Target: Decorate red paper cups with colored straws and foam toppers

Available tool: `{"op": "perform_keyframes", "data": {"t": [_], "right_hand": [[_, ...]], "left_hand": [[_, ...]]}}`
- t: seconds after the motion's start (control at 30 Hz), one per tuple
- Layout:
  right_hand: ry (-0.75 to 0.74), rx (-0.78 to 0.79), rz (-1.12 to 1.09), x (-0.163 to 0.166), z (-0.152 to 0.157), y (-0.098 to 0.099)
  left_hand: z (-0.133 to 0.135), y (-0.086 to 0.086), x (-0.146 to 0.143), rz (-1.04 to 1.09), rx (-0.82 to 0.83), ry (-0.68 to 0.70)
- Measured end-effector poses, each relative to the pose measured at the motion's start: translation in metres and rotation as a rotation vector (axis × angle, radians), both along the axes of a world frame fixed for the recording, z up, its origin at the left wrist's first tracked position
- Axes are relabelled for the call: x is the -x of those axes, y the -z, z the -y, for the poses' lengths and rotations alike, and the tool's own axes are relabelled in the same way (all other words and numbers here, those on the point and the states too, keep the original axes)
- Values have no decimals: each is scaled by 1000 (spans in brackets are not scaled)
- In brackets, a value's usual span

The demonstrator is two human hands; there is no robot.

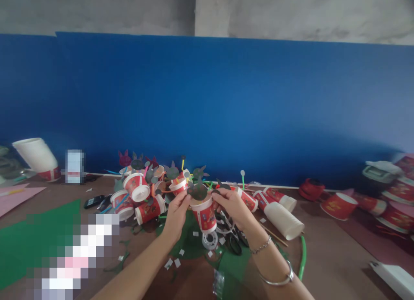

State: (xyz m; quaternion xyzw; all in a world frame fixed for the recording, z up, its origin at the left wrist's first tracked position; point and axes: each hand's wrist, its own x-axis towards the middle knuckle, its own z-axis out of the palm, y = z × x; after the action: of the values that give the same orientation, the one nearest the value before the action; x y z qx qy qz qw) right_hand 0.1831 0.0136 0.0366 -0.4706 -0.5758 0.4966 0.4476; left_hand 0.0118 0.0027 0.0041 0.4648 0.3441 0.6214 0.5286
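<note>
Nearest me, as I watch through the head camera, a clear plastic wrapper lies on the brown table, with white scraps scattered just beyond. Further in, a white roll of tape sits beside black-handled scissors. Above them I have both hands up: the left hand and right hand pinch a red paper cup between them, at either side of its upper edge. I cannot tell whether the fingertips grip the rim or small pieces beside it. A dark eared cutout stands at that rim. Behind, more red cups crowd the table before a blue panel.
</note>
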Motion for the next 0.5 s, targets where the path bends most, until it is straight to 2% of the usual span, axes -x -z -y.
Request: {"op": "perform_keyframes", "data": {"t": [0.27, 0.4, 0.5], "right_hand": [[52, -70, 67, 2, -1, 3], [35, -72, 152, 2, -3, 4], [11, -51, 170, 3, -1, 2]], "left_hand": [[-1, 2, 3, -130, -25, -92], [-1, 2, 3, -135, -10, -86], [0, 1, 2, -104, 11, -33]]}}
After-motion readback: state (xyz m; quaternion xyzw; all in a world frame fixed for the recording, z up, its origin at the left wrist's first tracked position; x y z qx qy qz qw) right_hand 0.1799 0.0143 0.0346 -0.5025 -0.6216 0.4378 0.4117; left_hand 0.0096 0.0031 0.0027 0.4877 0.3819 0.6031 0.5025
